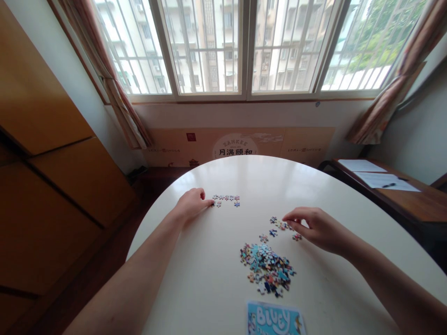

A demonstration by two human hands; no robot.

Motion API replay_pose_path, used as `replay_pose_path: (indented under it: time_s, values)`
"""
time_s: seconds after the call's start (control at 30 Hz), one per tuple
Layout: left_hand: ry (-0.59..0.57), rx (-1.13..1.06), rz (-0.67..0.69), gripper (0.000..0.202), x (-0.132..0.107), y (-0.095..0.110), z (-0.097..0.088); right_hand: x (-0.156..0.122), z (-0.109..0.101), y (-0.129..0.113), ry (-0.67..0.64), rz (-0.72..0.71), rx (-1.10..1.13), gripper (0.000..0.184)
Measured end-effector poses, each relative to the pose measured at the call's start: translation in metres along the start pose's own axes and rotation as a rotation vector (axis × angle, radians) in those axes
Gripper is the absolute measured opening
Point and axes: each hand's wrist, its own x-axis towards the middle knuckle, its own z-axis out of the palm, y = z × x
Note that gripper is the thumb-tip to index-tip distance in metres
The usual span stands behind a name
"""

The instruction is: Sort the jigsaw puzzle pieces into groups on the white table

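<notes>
My left hand is at the left of the table, fingers curled, one digit stretched onto a jigsaw puzzle piece at the end of the lower row. Above it runs a row of several puzzle pieces; a lone piece lies under that row's right end. On the right, my right hand is closed in a pinch over loose puzzle pieces; what its fingertips hold, if anything, is hidden. One reddish piece lies below its thumb. Nearer me is a heap of mixed puzzle pieces.
A blue "Bluey" package lies at the near edge of view on the round white table. Wooden cabinets stand left. Papers rest on a brown side table at right. A printed board leans under the windows.
</notes>
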Motion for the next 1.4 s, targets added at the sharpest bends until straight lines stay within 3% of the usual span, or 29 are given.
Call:
replay_pose_path:
  time_s: [0.6, 0.87, 1.4]
  values:
    - [-0.02, -0.02, 0.018, 0.039, 0.0, 0.001, -0.001, 0.0, 0.0, 0.001, 0.008, -0.002, -0.005, 0.022]
    - [0.122, 0.015, 0.014, 0.046, -0.001, 0.015, 0.009, 0.001, 0.001, 0.0, 0.009, -0.009, 0.013, 0.022]
    - [0.094, 0.066, -0.019, 0.047, -0.002, 0.025, 0.015, 0.0, 0.0, -0.002, 0.017, -0.01, 0.012, 0.023]
